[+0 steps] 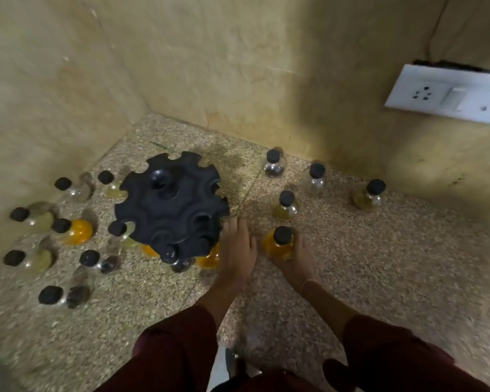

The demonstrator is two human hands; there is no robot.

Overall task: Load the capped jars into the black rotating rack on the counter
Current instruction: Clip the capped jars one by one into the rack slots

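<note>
- Gripping an orange jar [279,246] with our right hand [293,261], we are curling the fingers round its body below the black cap. It is standing on the speckled tabletop [393,264], just right of the rack.
- We are laying our left hand [236,250] flat with the fingers straight, and the fingertips are touching the lower right rim of the black rotating rack [171,206].
- The rack is sitting near the corner of the walls and is carrying jars along its near edge: a pale jar [123,233], a dark jar [178,264] and a second orange jar [210,260], which our left hand is partly hiding.
- Four loose jars [286,207] are standing beyond our right hand, well apart from one another.
- A cluster of capped jars [79,232] is crowding the tabletop left of the rack.
- A white socket plate [447,94] is hanging on the right wall.
</note>
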